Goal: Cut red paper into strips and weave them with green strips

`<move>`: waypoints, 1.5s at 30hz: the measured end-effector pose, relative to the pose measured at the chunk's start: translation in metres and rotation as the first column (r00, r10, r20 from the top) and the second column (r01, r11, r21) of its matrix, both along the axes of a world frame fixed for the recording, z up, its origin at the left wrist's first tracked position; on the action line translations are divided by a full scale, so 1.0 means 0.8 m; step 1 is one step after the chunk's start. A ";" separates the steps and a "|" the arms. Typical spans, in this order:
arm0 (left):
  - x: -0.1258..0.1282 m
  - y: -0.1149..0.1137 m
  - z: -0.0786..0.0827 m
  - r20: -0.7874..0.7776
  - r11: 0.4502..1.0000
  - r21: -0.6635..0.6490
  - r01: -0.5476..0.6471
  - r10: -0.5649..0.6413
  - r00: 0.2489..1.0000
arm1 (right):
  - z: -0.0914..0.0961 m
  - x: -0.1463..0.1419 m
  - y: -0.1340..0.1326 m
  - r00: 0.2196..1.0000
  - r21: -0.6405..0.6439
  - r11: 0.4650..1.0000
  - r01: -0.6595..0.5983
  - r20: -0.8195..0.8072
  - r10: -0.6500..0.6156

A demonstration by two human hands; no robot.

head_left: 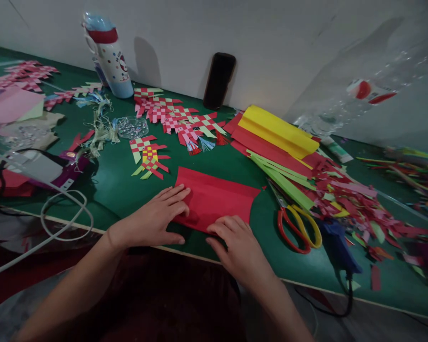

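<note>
A sheet of red paper point(217, 197) lies on the green table close to its front edge, with a crease along it. My left hand point(160, 213) rests on the sheet's left end, fingers stretched out flat and thumb apart. At the near edge on the right, my right hand point(233, 240) has its fingers bent over the paper, with the thumb close to the edge. Scissors point(296, 228) with red and yellow handles lie to the right of the sheet. Beyond it to the left is a woven paper fish point(150, 159) in red, yellow and green.
Woven paper fish with tassels point(178, 116) lie at the back, near a bottle point(109, 57) and a phone point(219, 80). To the right are yellow paper point(278, 130), green strips point(281, 178), paper scraps point(356, 199) and a blue glue gun point(342, 244). A white cable point(66, 213) crosses the left.
</note>
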State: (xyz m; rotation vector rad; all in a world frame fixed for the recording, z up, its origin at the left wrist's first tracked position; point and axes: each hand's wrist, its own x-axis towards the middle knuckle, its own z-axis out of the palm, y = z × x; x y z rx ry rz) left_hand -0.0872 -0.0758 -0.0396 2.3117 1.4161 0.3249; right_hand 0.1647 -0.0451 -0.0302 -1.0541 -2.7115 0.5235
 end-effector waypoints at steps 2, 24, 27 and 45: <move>-0.002 0.001 0.003 0.020 1.000 -0.025 0.015 -0.014 1.000 | 0.001 0.003 -0.004 1.000 -0.011 1.000 -0.018 0.006 0.018; -0.009 0.001 0.012 0.085 0.989 -0.137 0.060 -0.048 0.995 | -0.012 0.004 -0.036 0.993 0.000 0.995 0.102 -0.064 -0.101; -0.009 0.002 0.012 0.062 0.987 -0.155 0.044 -0.035 0.997 | -0.012 0.005 -0.037 0.991 -0.006 0.994 0.113 -0.067 -0.113; -0.011 0.004 0.008 0.076 0.984 -0.170 0.056 -0.044 0.996 | -0.017 0.046 -0.032 0.967 0.105 0.962 0.254 -0.037 -0.251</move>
